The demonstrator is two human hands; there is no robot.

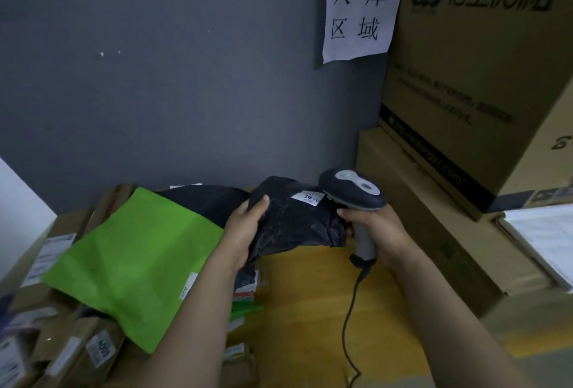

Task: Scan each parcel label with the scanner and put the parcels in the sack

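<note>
A crumpled black plastic parcel (297, 220) is held up over the pile, and my left hand (245, 229) grips its left side. A small white label (308, 197) sits on its top face. My right hand (376, 229) grips the grey handle of a dark blue and grey barcode scanner (353, 189). The scanner's head hangs just right of the label, almost touching it. Its black cable (350, 319) runs down toward me. No sack is recognisable in view.
A green plastic parcel (130, 266) lies at the left over cardboard boxes with labels (77, 350). Large stacked cartons (465, 84) stand at the right, with papers (545, 239) beside them. A yellow-brown surface (310, 294) lies below the hands. A grey wall with a paper sign (359, 6) is behind.
</note>
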